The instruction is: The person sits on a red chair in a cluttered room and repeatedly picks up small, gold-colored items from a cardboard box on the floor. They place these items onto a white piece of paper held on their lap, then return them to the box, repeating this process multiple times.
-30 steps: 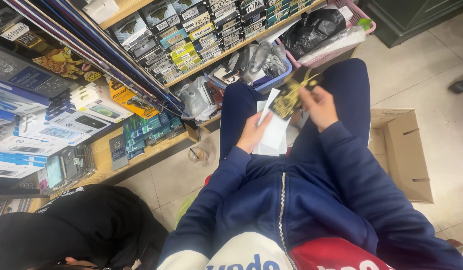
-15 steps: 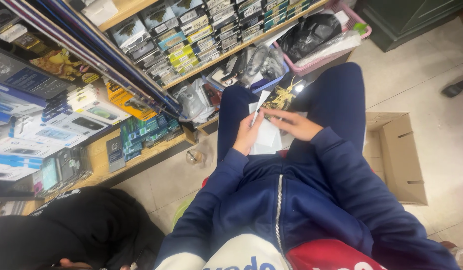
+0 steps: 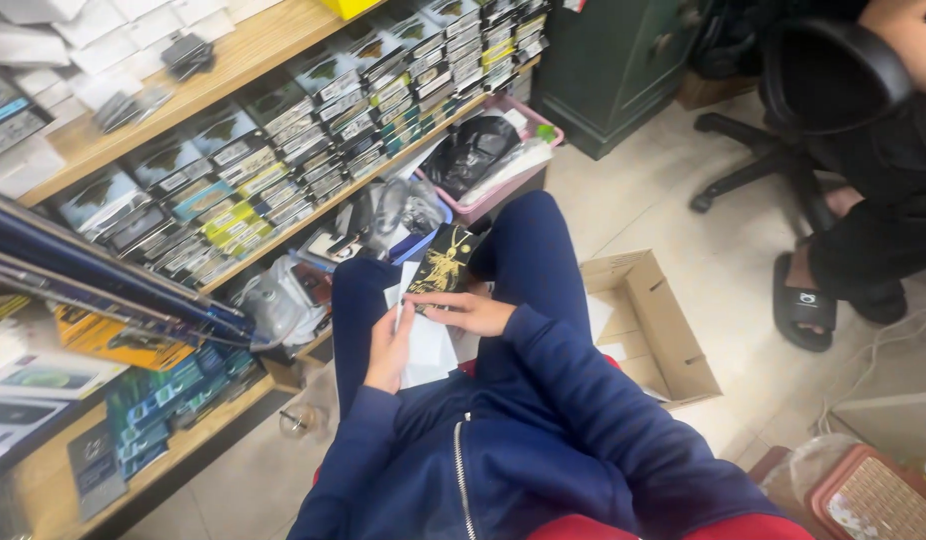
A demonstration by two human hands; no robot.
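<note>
Hands meet over the lap of a seated person in dark blue clothes. The left hand [image 3: 390, 350] is closed around the edge of a white envelope [image 3: 425, 345] that rests on the thighs. The right hand [image 3: 471, 313] lies across the top of it, fingers pinching the lower end of a black card with a gold figure [image 3: 442, 264], which sticks up and away from the body, just past the envelope's upper edge.

Beyond the knees, a blue bin [image 3: 423, 243] holds clear plastic bags, and a pink basket [image 3: 502, 196] beside it holds a black bag and white packets. On the floor to the right, an open cardboard box [image 3: 673, 340] holds what looks like a pale sheet. Wooden shelves [image 3: 245, 60] carry rows of small packaged boxes.
</note>
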